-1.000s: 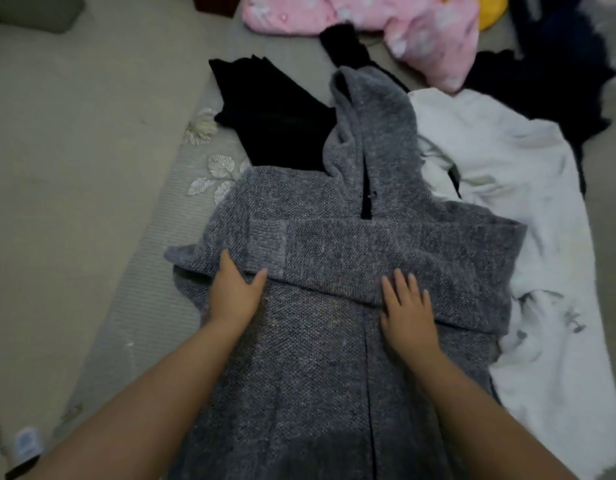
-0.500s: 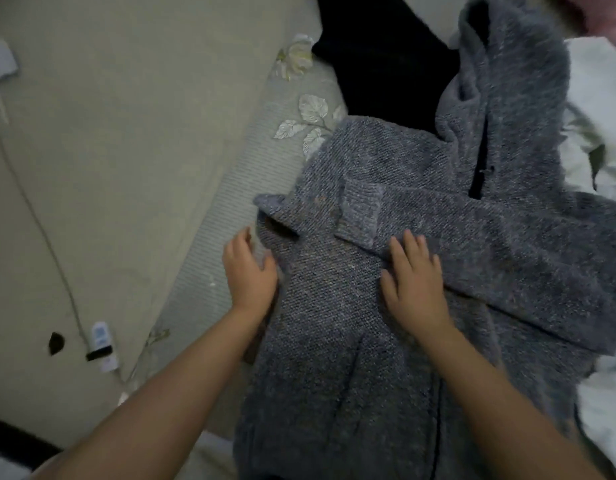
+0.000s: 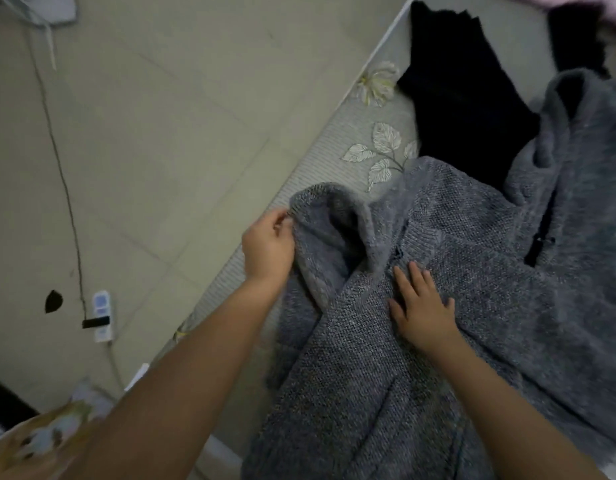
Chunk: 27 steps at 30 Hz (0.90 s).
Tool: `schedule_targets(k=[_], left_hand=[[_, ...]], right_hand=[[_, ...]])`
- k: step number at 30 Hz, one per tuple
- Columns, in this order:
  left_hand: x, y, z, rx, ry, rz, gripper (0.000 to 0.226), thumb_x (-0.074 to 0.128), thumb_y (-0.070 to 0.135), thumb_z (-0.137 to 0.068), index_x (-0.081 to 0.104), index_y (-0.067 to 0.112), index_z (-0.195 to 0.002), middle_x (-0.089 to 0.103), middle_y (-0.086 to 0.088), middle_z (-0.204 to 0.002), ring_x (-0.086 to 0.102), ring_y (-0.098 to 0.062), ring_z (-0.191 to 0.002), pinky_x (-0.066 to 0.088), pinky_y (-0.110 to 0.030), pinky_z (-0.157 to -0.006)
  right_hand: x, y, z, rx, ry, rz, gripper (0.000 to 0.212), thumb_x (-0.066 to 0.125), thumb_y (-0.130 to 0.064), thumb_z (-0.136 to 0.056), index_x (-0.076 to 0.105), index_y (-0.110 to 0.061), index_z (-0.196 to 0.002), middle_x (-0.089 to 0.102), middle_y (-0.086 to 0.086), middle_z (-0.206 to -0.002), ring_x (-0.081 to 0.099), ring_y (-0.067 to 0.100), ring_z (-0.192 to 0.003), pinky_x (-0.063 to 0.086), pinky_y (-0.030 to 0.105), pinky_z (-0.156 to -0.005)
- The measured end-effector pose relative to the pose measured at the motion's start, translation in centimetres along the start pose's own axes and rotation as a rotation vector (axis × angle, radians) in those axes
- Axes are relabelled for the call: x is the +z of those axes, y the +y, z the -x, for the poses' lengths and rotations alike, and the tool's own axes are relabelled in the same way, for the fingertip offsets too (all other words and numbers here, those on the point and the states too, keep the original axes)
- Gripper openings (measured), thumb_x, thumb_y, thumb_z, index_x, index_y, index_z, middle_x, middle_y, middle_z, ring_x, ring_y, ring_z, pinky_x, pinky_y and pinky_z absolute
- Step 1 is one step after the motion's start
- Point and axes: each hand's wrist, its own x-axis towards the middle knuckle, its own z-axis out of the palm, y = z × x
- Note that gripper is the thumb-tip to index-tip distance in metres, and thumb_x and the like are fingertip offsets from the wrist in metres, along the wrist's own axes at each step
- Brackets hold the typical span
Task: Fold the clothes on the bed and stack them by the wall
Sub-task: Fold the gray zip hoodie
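Observation:
A grey knitted hooded sweater [image 3: 472,278] lies spread on the bed [image 3: 334,157], hood pointing to the upper right. One sleeve is folded across its chest. My left hand [image 3: 268,247] pinches the sweater's left edge and lifts it off the bed near the bed's rim. My right hand [image 3: 420,306] lies flat on the sweater's front with fingers straight, pressing it down. A black garment [image 3: 459,98] lies beyond the sweater, partly under the hood.
The bed cover is grey with a leaf print [image 3: 379,154]. To the left is a beige tiled floor [image 3: 143,133] with a cable [image 3: 60,168] and a white power strip [image 3: 102,315]. A strip of pink fabric [image 3: 576,0] shows at the top right.
My left hand went from resting flat at the sweater's left side to pinching and lifting that edge. My right hand stayed flat on the front. The view swung left toward the floor.

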Motion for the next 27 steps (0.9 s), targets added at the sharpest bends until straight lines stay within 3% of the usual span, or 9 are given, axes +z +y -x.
schedule_targets(k=[4,7,9,12,16,19,21,25,27], left_hand=[[-5.0,4.4,-5.9,0.498,0.206,-0.161,0.018,0.055,0.000,-0.079,0.069,-0.003,-0.090,0.069,-0.020,-0.089,0.066,-0.032,-0.081,0.038,-0.028,-0.074],[-5.5,3.6,-3.7,0.846,-0.014,-0.385,0.024,0.050,0.012,-0.077,0.070,0.001,-0.073,0.069,-0.014,-0.070,0.065,-0.027,-0.060,0.041,-0.031,-0.061],[-5.2,0.4,-0.2,0.854,-0.142,-0.469,0.025,0.050,0.013,-0.075,0.070,0.004,-0.065,0.066,-0.009,-0.059,0.061,-0.022,-0.050,0.044,-0.029,-0.046],[-5.3,-4.7,3.8,0.728,-0.211,-0.424,0.006,0.067,0.004,-0.062,0.071,0.001,-0.065,0.067,-0.010,-0.058,0.063,-0.020,-0.049,0.048,-0.021,-0.041],[-4.9,-7.1,6.2,0.656,-0.184,-0.396,0.017,0.059,0.011,-0.073,0.071,0.001,-0.067,0.069,-0.010,-0.062,0.064,-0.019,-0.051,0.046,-0.029,-0.052],[-5.0,-7.3,7.2,0.606,-0.264,-0.335,0.021,0.057,0.014,-0.077,0.071,0.001,-0.070,0.068,-0.010,-0.065,0.065,-0.021,-0.057,0.046,-0.026,-0.057],[-5.6,-7.5,7.2,0.372,-0.247,-0.263,0.021,0.060,0.015,-0.078,0.070,-0.002,-0.085,0.070,-0.014,-0.080,0.066,-0.025,-0.075,0.047,-0.026,-0.068],[-5.9,-8.9,4.0,-0.022,0.002,-0.325,0.040,0.053,0.021,-0.091,0.050,-0.010,-0.118,0.055,-0.025,-0.114,0.052,-0.036,-0.106,0.039,-0.034,-0.085],[-5.7,-9.8,1.2,-0.396,-0.030,-0.382,0.053,0.043,0.034,-0.095,0.039,-0.006,-0.129,0.045,-0.024,-0.130,0.043,-0.037,-0.119,0.036,-0.041,-0.096]], right_hand=[[-1.3,-0.9,-0.2,0.042,-0.111,0.088,0.062,0.031,-0.041,-0.098,-0.007,-0.031,-0.147,-0.016,-0.004,-0.155,-0.011,0.021,-0.143,0.013,0.064,-0.109],[-3.0,-2.5,0.2,0.059,-0.112,0.140,0.057,0.032,-0.036,-0.099,0.006,-0.024,-0.147,-0.001,0.003,-0.157,0.003,0.025,-0.144,0.015,0.060,-0.111],[-3.9,-3.9,0.5,0.013,0.118,0.121,0.044,0.036,-0.029,-0.096,0.034,-0.015,-0.138,0.030,0.008,-0.147,0.029,0.025,-0.135,0.023,0.052,-0.110],[-4.7,-6.4,0.4,-0.185,0.444,-0.069,0.045,0.053,-0.015,-0.086,0.047,-0.003,-0.128,0.047,0.015,-0.134,0.042,0.029,-0.124,0.032,0.044,-0.106],[-3.9,-9.1,-0.4,-0.548,0.270,0.221,0.074,0.064,-0.020,-0.080,0.028,-0.021,-0.144,0.014,0.006,-0.154,0.007,0.031,-0.143,-0.001,0.054,-0.112],[-2.5,-9.1,-0.6,-0.609,0.147,0.369,0.053,0.051,-0.015,-0.089,0.039,-0.028,-0.138,0.027,-0.004,-0.151,0.009,0.022,-0.144,-0.015,0.051,-0.110],[-1.8,-8.1,-0.2,-0.564,0.109,0.438,0.049,0.053,-0.014,-0.089,0.044,-0.025,-0.136,0.035,-0.003,-0.148,0.016,0.025,-0.143,-0.018,0.052,-0.108],[-0.3,-6.8,1.5,-0.511,0.129,0.576,0.061,0.086,-0.018,-0.056,0.066,-0.014,-0.114,0.063,0.008,-0.122,0.053,0.036,-0.119,0.018,0.065,-0.096],[0.5,-7.2,1.9,-0.457,0.131,0.576,0.056,0.075,-0.036,-0.071,0.061,-0.013,-0.120,0.057,0.009,-0.129,0.046,0.036,-0.124,0.025,0.066,-0.095]])
